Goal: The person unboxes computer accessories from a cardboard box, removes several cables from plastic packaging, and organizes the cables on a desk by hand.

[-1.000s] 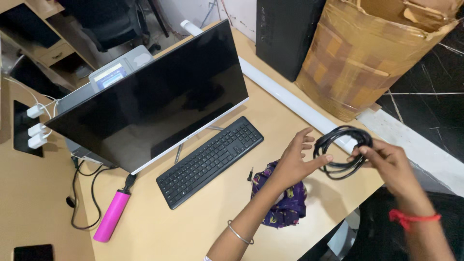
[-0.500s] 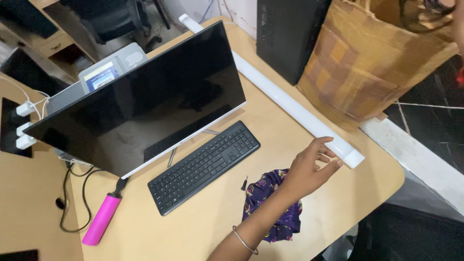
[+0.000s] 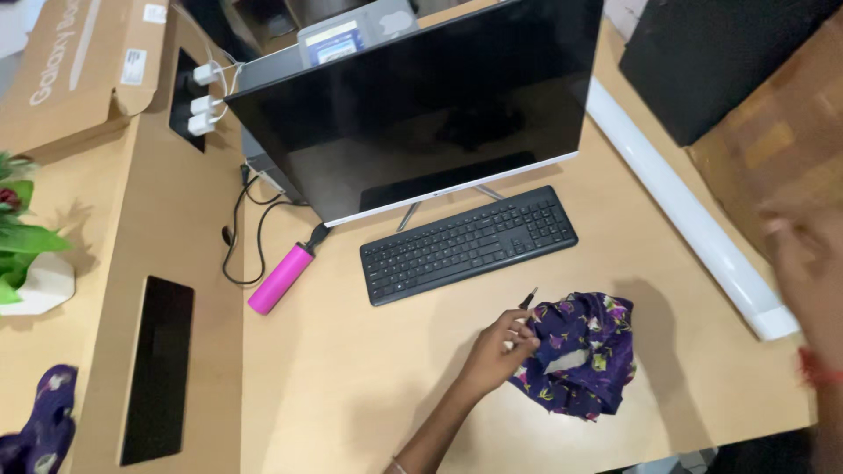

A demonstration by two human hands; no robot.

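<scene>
The left hand (image 3: 502, 349) is closing its fingers on a small dark screwdriver (image 3: 527, 299) lying near the desk's (image 3: 351, 386) front edge, between the black keyboard (image 3: 468, 242) and the crumpled purple cloth (image 3: 582, 353); judged from this, the pick-up is only beginning, the tool not yet lifted. The right hand (image 3: 812, 263) is hovering blurred over the desk's right edge, and I cannot tell how open it is.

Tan desk (image 3: 351, 386): keyboard (image 3: 468, 243), cloth (image 3: 581, 353)
</scene>
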